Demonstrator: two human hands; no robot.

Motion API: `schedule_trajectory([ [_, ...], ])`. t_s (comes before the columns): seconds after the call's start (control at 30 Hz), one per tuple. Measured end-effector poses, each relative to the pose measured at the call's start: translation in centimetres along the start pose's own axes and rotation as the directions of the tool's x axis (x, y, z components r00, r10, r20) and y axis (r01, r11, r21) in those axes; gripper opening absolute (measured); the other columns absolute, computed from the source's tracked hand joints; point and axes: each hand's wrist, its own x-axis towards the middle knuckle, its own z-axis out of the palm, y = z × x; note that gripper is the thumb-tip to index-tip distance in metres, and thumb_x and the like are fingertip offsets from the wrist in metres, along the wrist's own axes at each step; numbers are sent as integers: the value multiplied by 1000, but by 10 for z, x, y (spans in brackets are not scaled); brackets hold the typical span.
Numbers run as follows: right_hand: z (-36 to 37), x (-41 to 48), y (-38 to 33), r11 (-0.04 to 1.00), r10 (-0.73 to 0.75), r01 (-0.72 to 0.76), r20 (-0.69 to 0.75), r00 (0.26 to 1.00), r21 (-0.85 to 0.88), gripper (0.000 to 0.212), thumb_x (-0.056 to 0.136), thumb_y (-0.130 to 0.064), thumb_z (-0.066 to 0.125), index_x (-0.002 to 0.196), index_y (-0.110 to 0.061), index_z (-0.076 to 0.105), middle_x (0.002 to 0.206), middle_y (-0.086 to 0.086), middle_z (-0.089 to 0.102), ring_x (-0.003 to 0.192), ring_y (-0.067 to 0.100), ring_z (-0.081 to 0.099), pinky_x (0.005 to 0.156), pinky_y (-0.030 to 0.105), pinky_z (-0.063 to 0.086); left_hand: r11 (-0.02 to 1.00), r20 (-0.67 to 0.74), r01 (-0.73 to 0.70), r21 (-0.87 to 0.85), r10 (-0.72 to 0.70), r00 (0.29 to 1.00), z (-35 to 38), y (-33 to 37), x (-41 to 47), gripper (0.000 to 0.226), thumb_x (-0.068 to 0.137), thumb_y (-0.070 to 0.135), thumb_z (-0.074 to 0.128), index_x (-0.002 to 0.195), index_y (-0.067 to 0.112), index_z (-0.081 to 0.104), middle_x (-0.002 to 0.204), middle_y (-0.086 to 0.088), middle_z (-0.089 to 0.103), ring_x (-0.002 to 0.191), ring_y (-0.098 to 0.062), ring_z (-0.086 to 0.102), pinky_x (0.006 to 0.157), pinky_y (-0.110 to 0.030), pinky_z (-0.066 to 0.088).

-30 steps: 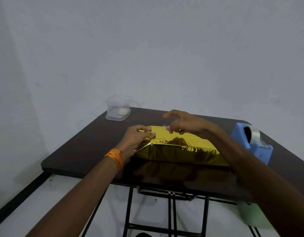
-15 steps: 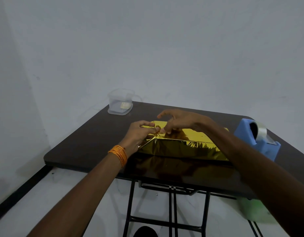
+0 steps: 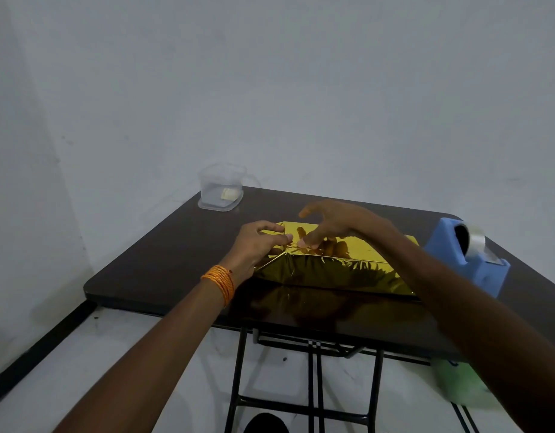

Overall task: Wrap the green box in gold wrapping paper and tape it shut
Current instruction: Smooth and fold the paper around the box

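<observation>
The gold wrapping paper (image 3: 332,273) is mirror-glossy foil, crinkled at the folded corner. The dark tabletop (image 3: 163,264) is smooth and polished, reflecting it. The blue tape dispenser (image 3: 448,245) looks matt plastic, its tape roll (image 3: 475,242) clear and shiny. The container (image 3: 221,190) is clear plastic; my wristband (image 3: 220,282) is orange thread.
</observation>
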Motion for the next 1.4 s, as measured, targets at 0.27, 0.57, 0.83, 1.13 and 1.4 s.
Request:
schedule_trajectory([
  [0.27,0,-13,14,998,45,-45,-9,999,50,66,81,-45,77,138,-22,51,82,-4,57,87,16,56,69,28,43,1000,-8,4,-2,-4,1000,1,0,0,26,80,14,81,104,15,72,111,-5,68,87,-17,68,68,-26,53],
  [0.57,2,-16,26,974,55,-50,-19,998,219,48,87,-33,75,129,-22,57,86,0,62,81,11,55,65,25,43,1000,1,13,2,-13,1000,2,1,-2,27,85,16,76,111,14,69,110,-6,70,88,-15,67,66,-25,48],
  [0.83,21,-6,33,974,18,6,-103,994,225,39,83,-37,77,116,-29,58,133,7,55,113,25,58,96,41,49,987,-65,-67,149,77,995,16,0,-4,45,76,38,83,109,17,60,114,-1,60,105,-17,56,70,-27,41],
  [1.13,25,-20,40,943,-20,56,-114,993,328,40,84,-34,76,119,-23,59,118,2,62,102,21,64,77,29,46,998,-80,29,49,-25,996,23,7,-8,37,80,9,75,113,12,60,122,-2,54,100,-14,50,68,-30,38],
  [1.4,33,-25,35,950,-39,90,-171,984,300,49,81,-39,79,120,-20,57,105,-1,56,92,18,55,70,28,41,980,-2,-33,197,34,999,11,0,-17,60,72,35,86,124,23,58,119,-9,61,114,-21,55,73,-25,41],
])
